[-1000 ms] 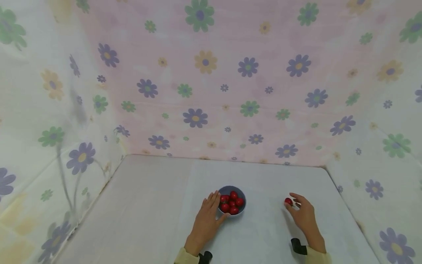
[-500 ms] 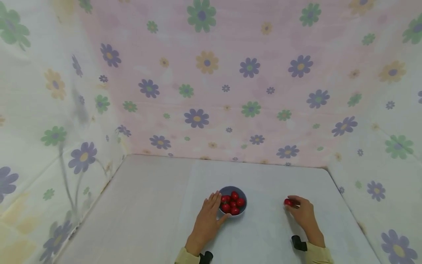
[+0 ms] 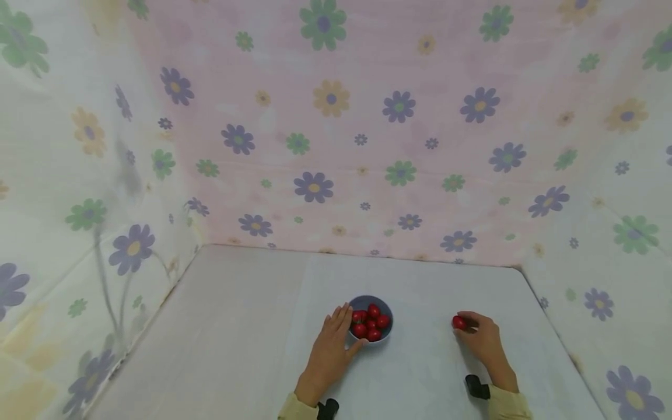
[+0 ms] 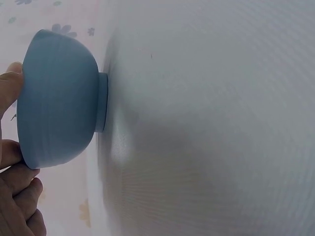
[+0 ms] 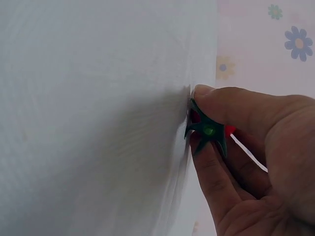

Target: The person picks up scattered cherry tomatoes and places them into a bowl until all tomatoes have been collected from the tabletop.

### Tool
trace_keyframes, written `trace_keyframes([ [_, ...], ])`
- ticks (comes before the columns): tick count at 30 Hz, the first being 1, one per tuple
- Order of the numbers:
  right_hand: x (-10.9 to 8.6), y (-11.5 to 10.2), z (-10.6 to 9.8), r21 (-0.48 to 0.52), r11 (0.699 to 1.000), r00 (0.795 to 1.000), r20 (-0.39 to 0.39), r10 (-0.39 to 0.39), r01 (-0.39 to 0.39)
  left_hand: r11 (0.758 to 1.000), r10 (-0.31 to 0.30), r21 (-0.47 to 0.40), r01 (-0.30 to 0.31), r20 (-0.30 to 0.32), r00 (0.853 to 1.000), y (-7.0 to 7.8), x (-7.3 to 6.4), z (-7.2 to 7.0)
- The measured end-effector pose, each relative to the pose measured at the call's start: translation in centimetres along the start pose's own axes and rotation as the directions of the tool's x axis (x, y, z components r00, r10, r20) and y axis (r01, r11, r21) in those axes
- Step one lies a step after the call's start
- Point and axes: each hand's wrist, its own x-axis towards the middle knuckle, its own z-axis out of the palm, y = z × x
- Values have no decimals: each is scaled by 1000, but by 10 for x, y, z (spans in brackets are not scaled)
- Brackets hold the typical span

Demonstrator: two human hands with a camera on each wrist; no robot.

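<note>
A small blue-grey bowl stands upright on the white table, with several small red tomatoes inside. My left hand rests against the bowl's near left side, fingers straight and thumb spread apart along the rim. The left wrist view shows the thumb and fingertips touching the bowl at its rim. To the right, my right hand pinches a single tomato between thumb and fingers, low over the table. In the right wrist view the tomato's green star-shaped calyx faces the camera; fingers hide much of its red skin.
The white table ends at flower-patterned cloth walls at the back, left and right. A black wrist strap piece sits beside the right sleeve, and another by the left sleeve.
My right hand's fingers have closed in around the single tomato, which is now pinched. The left hand and the bowl have stayed in place; the view has shifted slightly.
</note>
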Motion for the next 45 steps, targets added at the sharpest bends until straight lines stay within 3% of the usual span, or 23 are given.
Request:
trace_keyframes([
  [24,-7,-6,1,51,999,1000,-19,-14,15,999,18,32,-18,-9,1000,0,1,0],
  [35,-12,-12,2,52,999,1000,-17,-10,10,1000,-11,22,11,21,1000,-2,2,2],
  [45,-16,-26,1,50,993,994,-37,-101,102,999,-16,38,15,17,1000,1,0,0],
])
